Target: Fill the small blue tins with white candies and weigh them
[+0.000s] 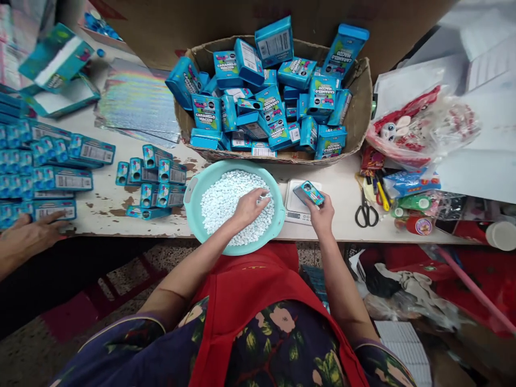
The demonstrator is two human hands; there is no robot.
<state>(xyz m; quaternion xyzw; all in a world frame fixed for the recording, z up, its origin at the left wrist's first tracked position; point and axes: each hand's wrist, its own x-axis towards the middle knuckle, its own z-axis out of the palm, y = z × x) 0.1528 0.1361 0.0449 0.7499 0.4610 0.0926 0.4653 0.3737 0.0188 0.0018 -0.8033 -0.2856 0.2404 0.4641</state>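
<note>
My left hand (250, 208) is over the white candies (226, 199) in a mint-green plastic bowl (191, 194). Its fingers are curled towards the thumb around a few of the candies at the fingertips. In my right hand (322, 214) is a small blue candy box (309, 192), tilted, with a round dark hole in its end facing up. That hand is above a white digital scale (298, 215), just right of the bowl; whether the box touches the scale is hard to tell.
Behind the bowl stands a cardboard box (365, 107) full of blue candy boxes. More boxes (161, 177) stand on the left, where a co-worker's hand (36, 236) rests. Shiny sheets (133, 102) lie behind them. Black scissors (366, 214) and plastic bags (427, 129) are on the right.
</note>
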